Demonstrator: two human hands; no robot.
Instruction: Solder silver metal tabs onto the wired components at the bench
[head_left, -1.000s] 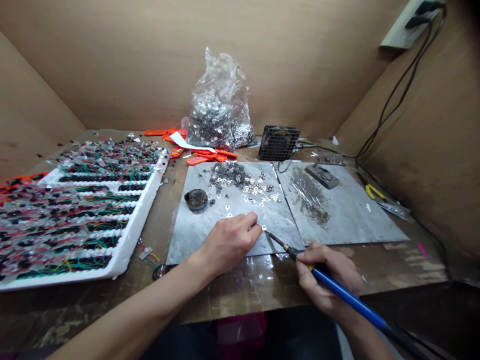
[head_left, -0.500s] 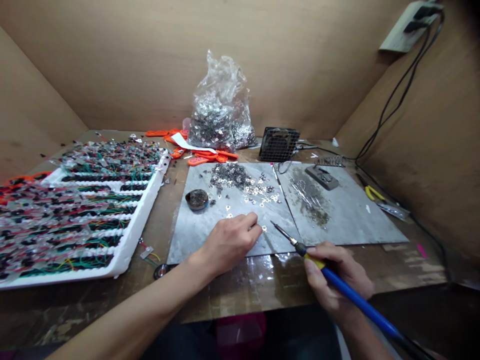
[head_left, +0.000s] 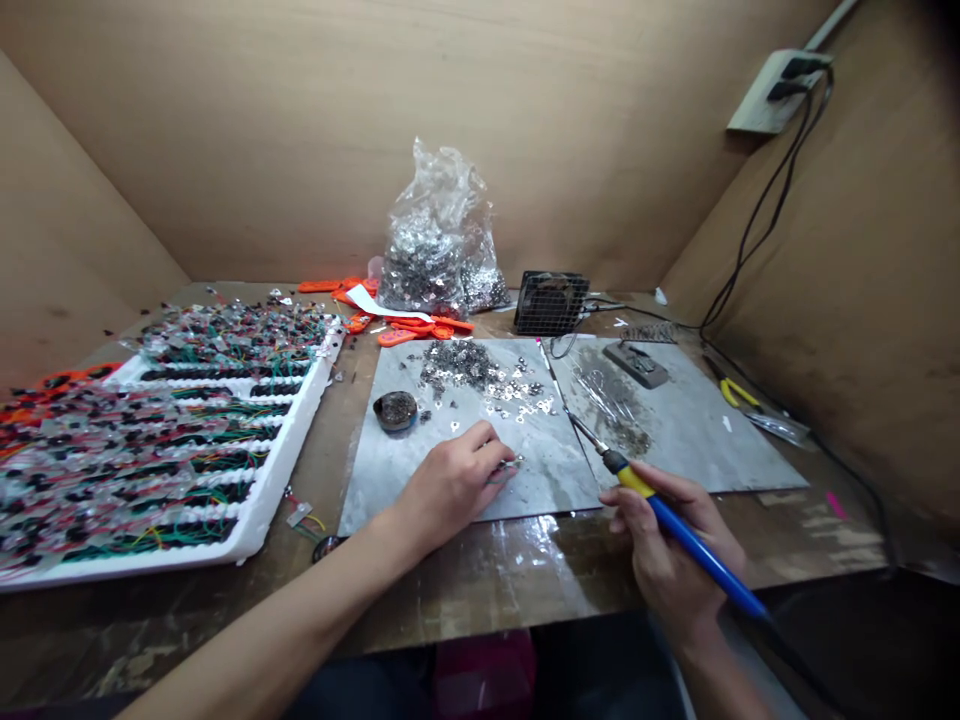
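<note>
My left hand (head_left: 461,475) is low over the left grey board (head_left: 540,485), its thumb and fingers pinched around a small shiny metal tab (head_left: 516,461). The fingers hide part of that piece. In my right hand (head_left: 679,540) is a soldering iron (head_left: 701,555) with a blue and yellow handle, held like a pen. Its tip points up and left, close to the seam between the two boards. A heap of loose metal tabs (head_left: 465,365) lies beyond my left hand, with several spread toward me. A small dark round dish (head_left: 395,410) sits left of them.
A white foam tray (head_left: 259,525) packed with wired parts fills the left side. Behind stand a clear bag of metal pieces (head_left: 439,250), orange parts (head_left: 405,330) and a small black fan (head_left: 551,302). On the right are a grey soldering stand (head_left: 635,364) and yellow-handled pliers (head_left: 739,392).
The soldering iron's tip has moved right and up, away from my left hand. My left fingers have drawn slightly back toward me, and a metal tab now shows at their tips. The view has shifted slightly.
</note>
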